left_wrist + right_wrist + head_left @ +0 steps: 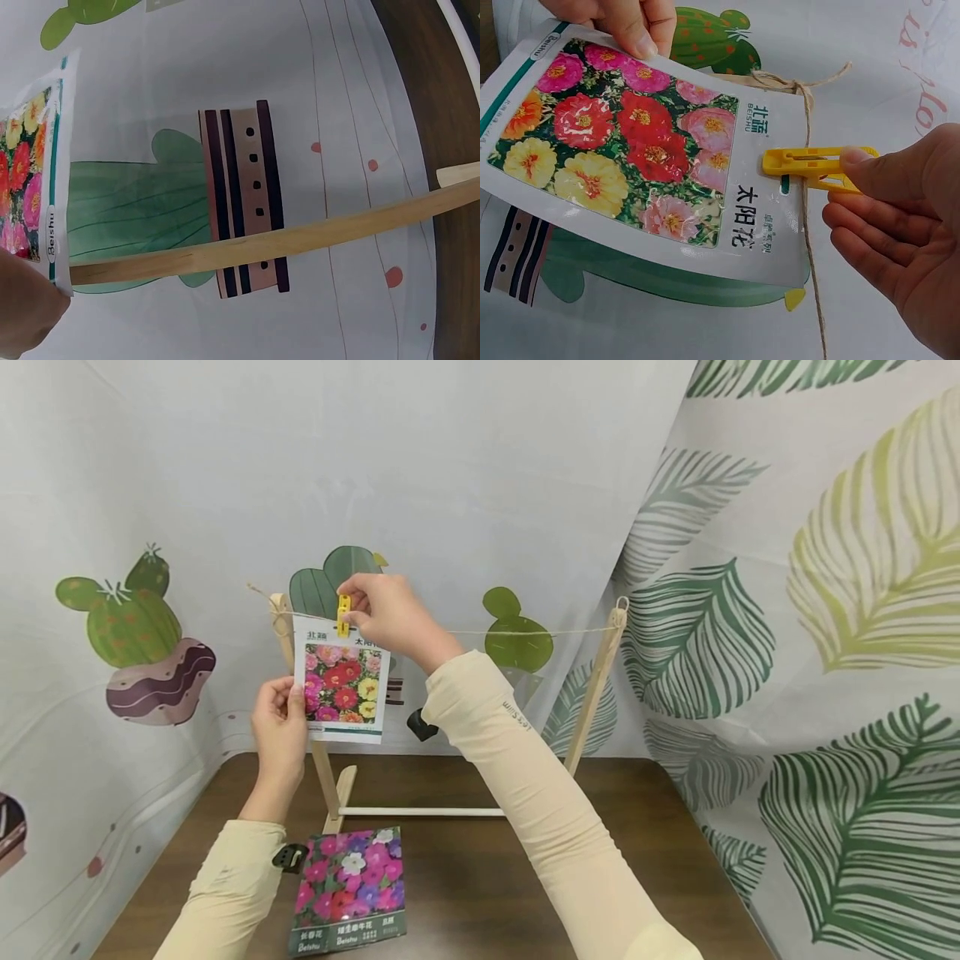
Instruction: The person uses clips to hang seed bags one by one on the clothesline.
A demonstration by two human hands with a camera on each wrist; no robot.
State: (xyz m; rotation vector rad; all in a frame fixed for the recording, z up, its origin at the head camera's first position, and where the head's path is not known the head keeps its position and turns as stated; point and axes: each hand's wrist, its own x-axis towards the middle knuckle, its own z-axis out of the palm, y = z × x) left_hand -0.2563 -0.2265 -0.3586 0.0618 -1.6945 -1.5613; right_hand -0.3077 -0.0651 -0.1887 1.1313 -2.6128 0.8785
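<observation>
A white seed packet (341, 685) with red, pink and yellow flowers hangs upright at the left end of a twine line (558, 632). My left hand (279, 727) pinches the packet's lower left edge between thumb and fingers. Up at its top edge, my right hand (393, 614) pinches the handle end of a yellow clothespin (810, 161). In the right wrist view, the clothespin's tip lies over the packet's printed front, and the twine crosses at the packet's top edge. The left wrist view catches only part of the left hand and the packet's lower end.
The twine is tied between two wooden posts (596, 693) joined by a white rod (420, 812) low down. Another flower packet (351, 885) lies on the brown table (480, 893) before the left post. Behind hangs a curtain (487, 468) with printed cacti and leaves.
</observation>
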